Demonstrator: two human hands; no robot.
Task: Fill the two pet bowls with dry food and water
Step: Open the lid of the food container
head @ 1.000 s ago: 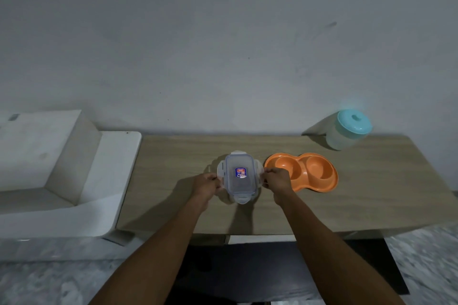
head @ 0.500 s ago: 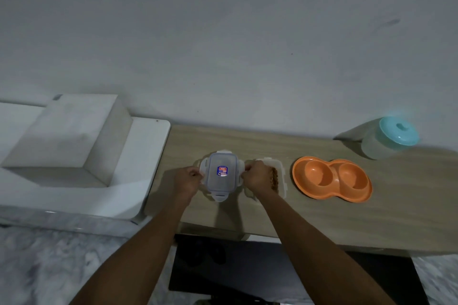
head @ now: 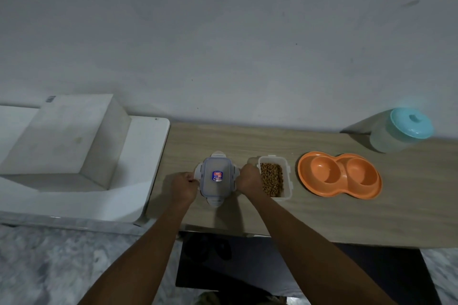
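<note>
My right hand (head: pixel 249 179) covers the near-left corner of the open food container (head: pixel 275 176), so I cannot see that part of its rim or the kibble (head: pixel 271 179) under my knuckles. My fingertips on both hands are tucked at the edges of the lid (head: pixel 217 177), and whether the lid rests on the table (head: pixel 347 215) or hangs just above it I cannot tell. The print on the lid's sticker (head: pixel 217 176) is too small to read. The jar (head: pixel 399 134) with the teal cap is blurred, its contents unclear. My left hand (head: pixel 184 186) hides the lid's left latch.
</note>
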